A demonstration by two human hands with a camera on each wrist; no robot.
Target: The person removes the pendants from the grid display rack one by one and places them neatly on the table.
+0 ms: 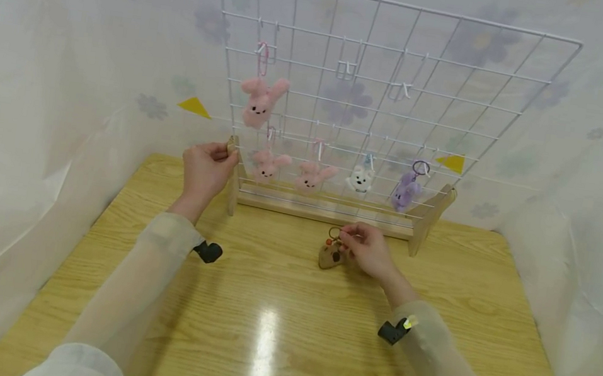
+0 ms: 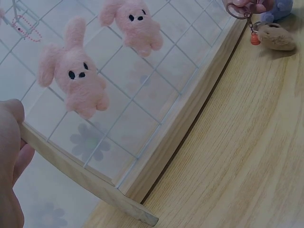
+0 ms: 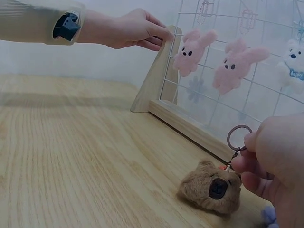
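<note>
My left hand (image 1: 206, 172) grips the top of the wooden side support (image 1: 233, 182) at the left end of a white wire grid rack (image 1: 300, 111). In front of the rack, my right hand (image 1: 367, 251) pinches the metal ring (image 3: 239, 137) of a brown plush keychain (image 3: 211, 187). The plush has a dark nose and rests on the table. An orange bell (image 2: 255, 39) dangles at its ring. Near the left hand, pink plush bunny keychains (image 2: 80, 78) hang on the grid. The right hand's fingers partly hide the chain.
Along the lower hooks also hang a white bear keychain (image 1: 361, 180) and a purple plush keychain (image 1: 406, 192). A larger pink bunny (image 1: 260, 103) hangs at upper left. Two upper hooks (image 1: 347, 69) hold nothing. The wooden table (image 1: 220, 330) lies before the rack; pale sheeting surrounds it.
</note>
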